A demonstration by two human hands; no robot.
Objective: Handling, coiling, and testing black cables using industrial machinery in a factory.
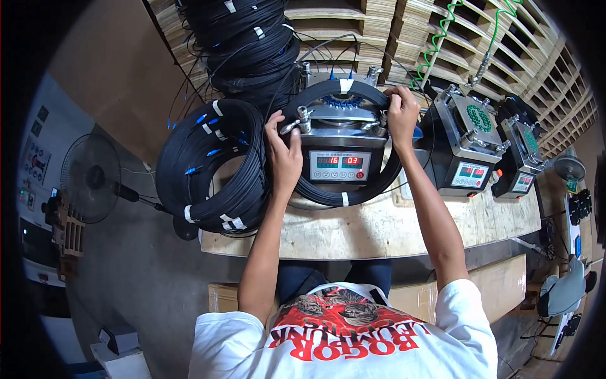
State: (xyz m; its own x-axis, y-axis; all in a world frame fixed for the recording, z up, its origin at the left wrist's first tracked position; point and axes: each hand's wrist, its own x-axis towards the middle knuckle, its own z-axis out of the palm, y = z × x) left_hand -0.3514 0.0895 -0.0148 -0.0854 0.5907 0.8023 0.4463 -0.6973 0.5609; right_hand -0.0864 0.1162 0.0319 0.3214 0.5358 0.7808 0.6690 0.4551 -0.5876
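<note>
A coil of black cable (350, 192) with white tape bands lies looped around a small metal machine (341, 136) that has red digit displays on its front. My left hand (283, 155) grips the coil's left side beside the machine. On the coil's upper right edge, my right hand (402, 114) holds the cable at the machine's top corner. Blue connector tips (343, 101) show on the machine's top.
A thick stack of black cable coils (211, 167) sits left on the worn wooden bench (379, 230); more coils (249, 44) pile behind. Two similar machines (470, 148) stand right. Wooden pallets (404, 31), a green spiral hose (435, 38), a floor fan (91, 177).
</note>
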